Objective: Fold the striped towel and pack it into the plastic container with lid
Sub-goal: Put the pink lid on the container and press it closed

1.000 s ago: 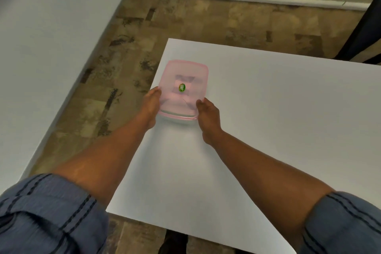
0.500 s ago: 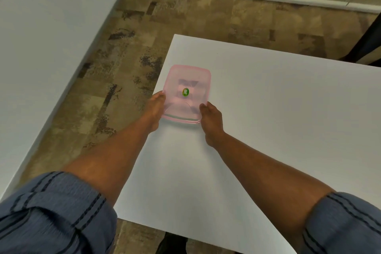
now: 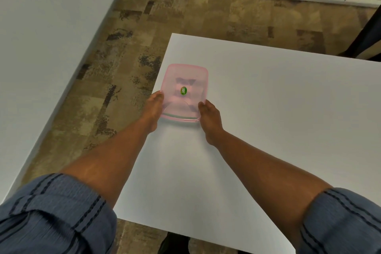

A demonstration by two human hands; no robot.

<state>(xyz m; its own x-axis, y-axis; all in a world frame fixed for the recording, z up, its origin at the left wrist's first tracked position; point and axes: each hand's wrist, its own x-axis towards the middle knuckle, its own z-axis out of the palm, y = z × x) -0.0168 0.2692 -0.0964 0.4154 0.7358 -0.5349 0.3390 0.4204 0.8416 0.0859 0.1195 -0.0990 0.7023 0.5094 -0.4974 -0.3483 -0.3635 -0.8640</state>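
I am holding the pink box (image 3: 185, 93) between both hands at the near left part of the white table (image 3: 278, 119), close to its left edge. My left hand (image 3: 153, 112) is pressing against the box's left side and my right hand (image 3: 209, 118) against its right side near the near corner, fingers closed onto the walls rather than spread wide. The lid (image 3: 191, 76) is sitting on top, translucent pink, with a small green sticker (image 3: 183, 90) at its middle. Through the plastic I am seeing something pale and shadowed inside; I am judging it to be the towel (image 3: 185, 83), though its stripes are too blurred to make out. I am judging the packing to be almost done, with only the seating of the lid left to check. The box is looking light and thin-walled, stiff enough to keep its shape but likely to flex if I squeeze its sides hard, and smooth enough to slide on the table. I am thinking the best hold is low on the two opposite walls, near the corners where the plastic is stiffest, pushing down on the lid rim with the thumbs. Soft cloth inside could be pushing the lid up, so pressing evenly matters.
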